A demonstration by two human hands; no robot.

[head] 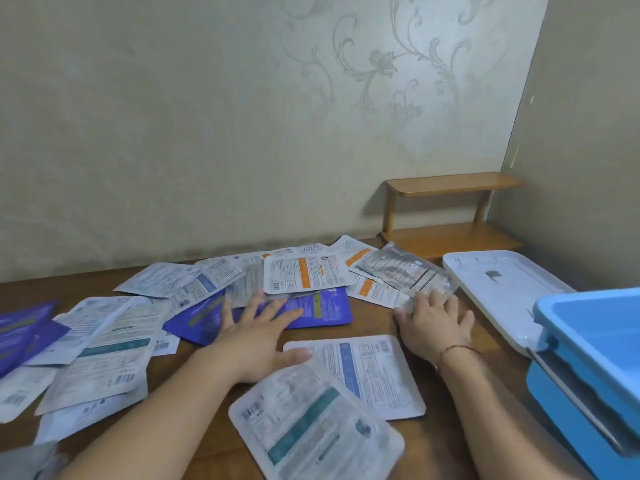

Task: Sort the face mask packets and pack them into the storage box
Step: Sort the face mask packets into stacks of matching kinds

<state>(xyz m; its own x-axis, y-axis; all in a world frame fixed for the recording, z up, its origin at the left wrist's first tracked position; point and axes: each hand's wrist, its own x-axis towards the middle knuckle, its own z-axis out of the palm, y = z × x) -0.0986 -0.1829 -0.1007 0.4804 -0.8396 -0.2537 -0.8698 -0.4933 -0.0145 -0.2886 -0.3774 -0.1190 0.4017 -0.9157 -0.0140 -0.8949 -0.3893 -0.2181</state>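
Packets fan out ahead of you — your right hand [434, 325] pinches the clear packet [405, 273], nearest the blue storage box [588, 348]; left hand [256, 336] rests flat, fingers spread, on the purple packet [325, 306].

A dark wooden table [446, 403] stands against the papered wall. Mask packets are strewn across it: a loose heap of white and purple ones on the left [97, 341], an overlapping spread with orange-striped packets [308, 273] at the back, purple packets [325, 308] in the middle, and two white packets [363, 372] near the front edge. On the right lie a white lid [502, 292] and a blue box [588, 368]. A small wooden shelf [453, 209] sits in the far corner.
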